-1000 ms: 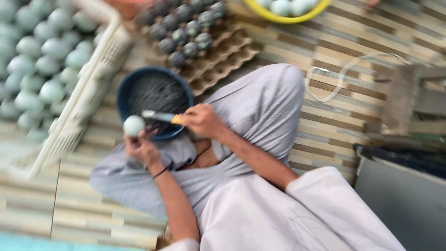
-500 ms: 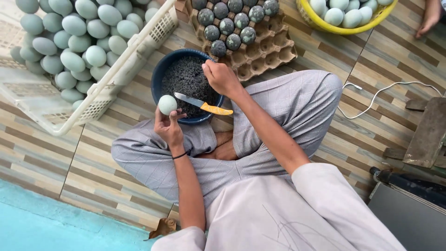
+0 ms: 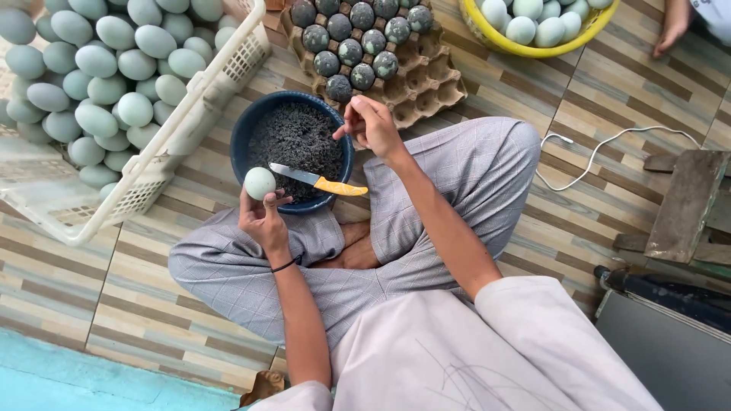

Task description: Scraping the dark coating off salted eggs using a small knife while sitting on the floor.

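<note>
My left hand (image 3: 265,217) holds a pale green egg (image 3: 259,183) upright at the near rim of a dark blue bowl (image 3: 242,133) filled with black gritty paste. A knife with a yellow handle (image 3: 318,181) lies across the bowl's near edge, its blade tip close to the egg. My right hand (image 3: 373,125) hovers at the bowl's right rim with its fingers curled together, off the knife and with nothing seen in it. I sit cross-legged in grey trousers behind the bowl.
A cardboard egg tray (image 3: 426,80) with several dark coated eggs lies beyond the bowl. A white plastic basket (image 3: 190,122) of pale green eggs stands at the left. A yellow bowl (image 3: 487,38) of eggs, another person's foot (image 3: 671,30), a white cable (image 3: 601,152) and a wooden block (image 3: 685,205) are to the right.
My right hand has let go of the knife, which now rests across the bowl, and has lifted toward the bowl's right rim. The left hand still holds the egg.
</note>
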